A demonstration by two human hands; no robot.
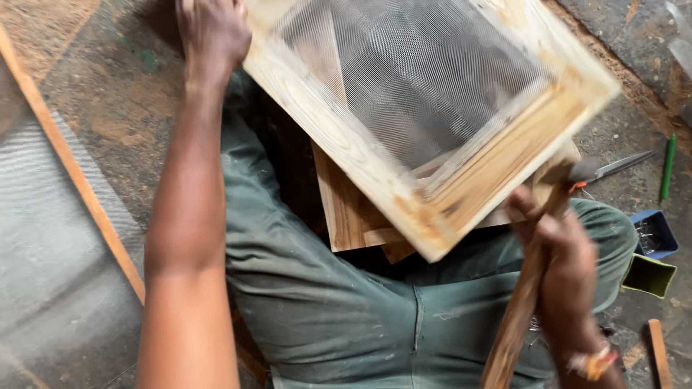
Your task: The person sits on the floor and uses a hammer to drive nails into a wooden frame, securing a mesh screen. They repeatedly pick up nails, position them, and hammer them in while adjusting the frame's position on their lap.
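Right hand [566, 256]: closed round a hammer [530, 288] handle, at 4 o'clock of the frame [432, 122], head up beside its lower corner.
Left hand [213, 32]: at 10 o'clock, fingers clamped on the frame's far edge, arm straight out.
Frame: wooden, mesh-filled, tilted over the lap, above loose boards [353, 216].
Risk: frame is blurred and held at one edge only; it may twist, so a blow could glance onto mesh or thigh.
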